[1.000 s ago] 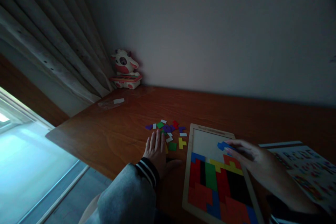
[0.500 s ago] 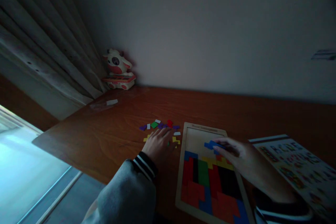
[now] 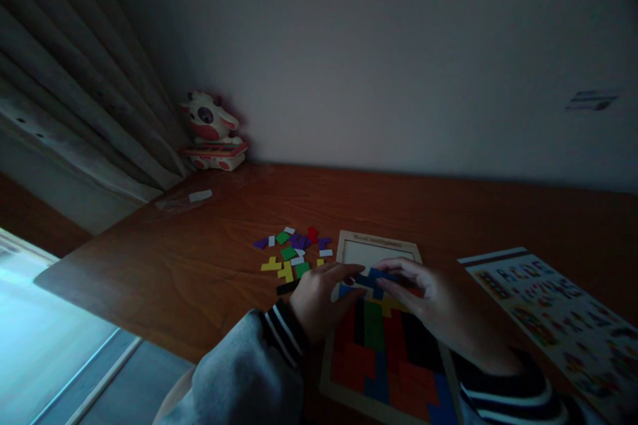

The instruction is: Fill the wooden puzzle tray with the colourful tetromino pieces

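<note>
A wooden puzzle tray lies on the brown desk, its near part filled with red, green, blue, black and yellow pieces. Its far part shows bare pale wood. My right hand and my left hand meet over the tray's middle, fingertips on a blue puzzle piece. Which hand actually grips it is hard to tell; both touch it. Left of the tray lies a scatter of loose pieces in yellow, green, purple, red, white and black.
A toy cow sits in the far left corner by the curtain. A printed letter sheet lies at the right. A small white slip rests near the desk's left edge, beyond which the floor drops away.
My left hand left the loose pieces and moved right onto the tray, joining the right hand at the blue piece. The view shifted right, and more loose pieces show.
</note>
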A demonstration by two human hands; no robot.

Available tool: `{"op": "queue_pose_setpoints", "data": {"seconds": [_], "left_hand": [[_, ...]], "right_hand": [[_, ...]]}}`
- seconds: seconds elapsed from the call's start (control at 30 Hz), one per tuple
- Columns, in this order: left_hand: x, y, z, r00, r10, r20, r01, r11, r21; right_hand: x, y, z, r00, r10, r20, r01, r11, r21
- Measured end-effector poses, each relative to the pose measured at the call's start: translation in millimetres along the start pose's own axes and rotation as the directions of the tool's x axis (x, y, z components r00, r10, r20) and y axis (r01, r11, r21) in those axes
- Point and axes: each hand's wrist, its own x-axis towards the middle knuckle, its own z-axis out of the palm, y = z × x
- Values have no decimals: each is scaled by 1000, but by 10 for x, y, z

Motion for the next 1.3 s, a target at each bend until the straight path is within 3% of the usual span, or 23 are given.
{"op": "queue_pose_setpoints", "data": {"seconds": [0.1,0.2,0.33,0.6,0.93,1.3], "left_hand": [[11,0,35,996,66,-65,-65,998,22],[16,-50,70,966,218,-135,-193,965,178],[20,-135,73,942,319,-109,-275,914,297],[35,-287,35,953,281,-113,-221,902,371],[79,-319,220,966,253,-49,-213,893,397],[51,-235,199,939,315,-135,-251,901,353]], "right_hand": [[-1,-15,40,1000,12,18,-13,998,66],[7,-9,71,999,39,19,-41,993,114],[23,12,84,997,69,38,-74,987,143],[46,59,70,996,34,-87,-28,997,68],[94,179,176,994,-52,-92,37,986,-161],[85,99,201,1000,-7,-13,7,1000,28]]}}
